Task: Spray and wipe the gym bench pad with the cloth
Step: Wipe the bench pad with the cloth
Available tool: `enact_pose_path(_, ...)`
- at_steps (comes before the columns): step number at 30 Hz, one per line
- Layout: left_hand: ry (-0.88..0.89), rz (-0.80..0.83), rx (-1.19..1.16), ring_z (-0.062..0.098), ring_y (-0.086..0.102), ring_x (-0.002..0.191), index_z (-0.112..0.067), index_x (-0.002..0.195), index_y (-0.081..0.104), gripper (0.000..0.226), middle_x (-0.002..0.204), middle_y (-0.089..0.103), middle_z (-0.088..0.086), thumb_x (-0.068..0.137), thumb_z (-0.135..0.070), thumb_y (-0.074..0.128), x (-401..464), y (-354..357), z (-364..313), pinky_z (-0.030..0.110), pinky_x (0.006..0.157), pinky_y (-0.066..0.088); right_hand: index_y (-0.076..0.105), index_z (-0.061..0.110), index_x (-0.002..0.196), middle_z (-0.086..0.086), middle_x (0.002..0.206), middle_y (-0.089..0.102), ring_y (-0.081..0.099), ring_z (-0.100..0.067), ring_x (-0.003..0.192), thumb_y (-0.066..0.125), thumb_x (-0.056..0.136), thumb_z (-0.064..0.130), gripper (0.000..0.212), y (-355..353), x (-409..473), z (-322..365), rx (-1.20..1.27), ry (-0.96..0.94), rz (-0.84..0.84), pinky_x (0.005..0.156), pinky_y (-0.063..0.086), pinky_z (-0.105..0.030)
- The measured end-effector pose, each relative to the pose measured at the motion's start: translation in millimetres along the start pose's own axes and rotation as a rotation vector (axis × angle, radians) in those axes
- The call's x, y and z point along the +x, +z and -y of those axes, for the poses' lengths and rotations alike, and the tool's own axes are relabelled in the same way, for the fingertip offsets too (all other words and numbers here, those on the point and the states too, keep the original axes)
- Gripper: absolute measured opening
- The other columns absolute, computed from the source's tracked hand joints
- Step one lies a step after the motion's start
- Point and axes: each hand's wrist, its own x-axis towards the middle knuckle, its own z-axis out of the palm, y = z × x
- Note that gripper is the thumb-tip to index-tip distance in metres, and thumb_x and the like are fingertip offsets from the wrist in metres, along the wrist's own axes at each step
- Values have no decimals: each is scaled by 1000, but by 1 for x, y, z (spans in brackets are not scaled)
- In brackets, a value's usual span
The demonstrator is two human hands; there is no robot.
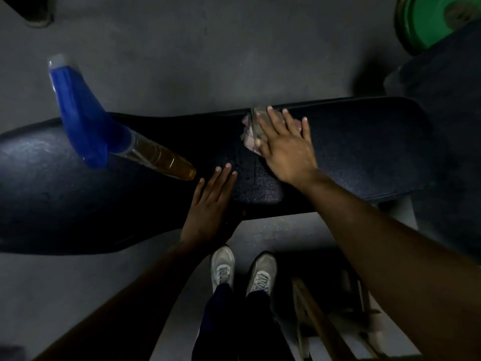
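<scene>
Far left: bench pad [52, 178] runs across the frame, dark vinyl, left end wide and rounded, cut off by the frame edge. Open pad surface left of the bottle, nothing on it.

Spray bottle [104, 131] stands on the pad left of centre, blue trigger head, clear body with amber liquid. The wide lens makes it look tilted. No hand on it.

Left hand [210, 204] just right of the bottle base, near but apart from it. Palm down, flat on the near edge of the pad, fingers straight and together pointing away from the person. Released, grasping nothing. Forearm comes up from lower left.

Between the hands: a narrow strip of pad with a wet-looking sheen.

Right hand [283, 149] further out, reaching toward the far edge of the pad. Palm down, fingers spread, pressing the cloth [251, 134] flat onto the pad; not clenched round it. Cloth is crumpled, pinkish-grey, showing to the left of the hand and between the fingers, touching the far edge seam.

Right of the hand: long bare stretch of pad to its rounded right end, open room there.

Off the pad: grey floor [208, 61] beyond the far edge, clear across the middle. Green weight plate [426, 19] top right. Near side: two grey sneakers [242, 269] close under the pad edge, wooden frame [320, 321] at lower right.
</scene>
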Motion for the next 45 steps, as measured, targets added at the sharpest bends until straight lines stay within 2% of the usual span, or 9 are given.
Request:
enact_pose_path(3, -21, -31, -158, 16, 8, 158, -16, 160, 23, 81, 170, 15, 0, 93, -55, 44, 0, -2, -1, 46, 127, 9, 19, 27, 167, 0, 177, 11, 7, -32, 164, 31, 110, 48, 62, 0, 18, 21, 11, -25, 16, 128, 0, -64)
enact_pose_path(7, -73, -110, -410, 21, 15, 157, -8, 158, 25, 80, 168, 21, 8, 95, -50, 49, -5, -10, -6, 54, 125, 17, 20, 28, 167, -2, 176, 17, 15, -33, 163, 31, 109, 45, 61, 15, -26, 29, -105, -234, -19, 128, 10, -65)
enact_pose_path(10, -160, -114, -599, 19, 19, 156, -16, 159, 21, 76, 167, 25, 4, 98, -51, 49, -6, -17, -12, 56, 123, 23, 19, 29, 166, -1, 176, 19, 18, -32, 162, 39, 105, 39, 66, 32, -72, 21, -149, -325, 7, 127, 17, -64)
enact_pose_path(15, -188, -72, -613, 10, 12, 156, -21, 159, 23, 75, 168, 22, -4, 97, -56, 44, -6, -21, -12, 49, 126, 20, 23, 29, 165, 0, 175, 21, 25, -33, 160, 36, 102, 40, 65, 38, -102, 2, -236, -461, 87, 125, 24, -64)
enact_pose_path(23, -198, -140, -613, 14, 17, 155, -12, 159, 26, 76, 166, 26, 1, 97, -50, 49, -6, -15, -15, 48, 126, 17, 24, 26, 166, -2, 175, 21, 18, -34, 162, 39, 108, 36, 61, 19, -30, 20, -39, -113, -87, 128, 11, -65)
enact_pose_path(29, -201, -141, -757, 14, 25, 152, -18, 158, 24, 77, 163, 30, 0, 96, -54, 53, -9, -22, -16, 51, 122, 27, 20, 29, 166, 0, 176, 21, 19, -32, 162, 44, 106, 40, 65, 42, -82, 31, -145, -297, -48, 127, 17, -64)
enact_pose_path(32, -196, -84, -679, 13, 17, 156, -18, 160, 20, 81, 167, 23, 0, 96, -56, 50, -18, -24, -13, 51, 125, 21, 16, 31, 166, 2, 176, 17, 18, -31, 162, 38, 107, 41, 64, 46, -100, 19, -187, -337, -8, 128, 18, -63)
enact_pose_path(37, -131, -68, -396, 7, 1, 157, -17, 161, 19, 79, 170, 14, -4, 98, -60, 41, -39, -17, -9, 33, 127, -2, 17, 31, 166, 2, 176, 18, 20, -29, 162, 34, 108, 41, 61, 36, -95, 20, -207, -320, -5, 128, 19, -61)
enact_pose_path(45, -270, -170, -123, 16, 12, 157, -14, 157, 30, 72, 168, 23, 1, 97, -53, 44, -74, -10, 14, 42, 128, 10, 16, 31, 167, 5, 177, 11, 8, -30, 164, 36, 111, 38, 60, 8, -6, 59, -18, -161, 6, 129, 3, -60)
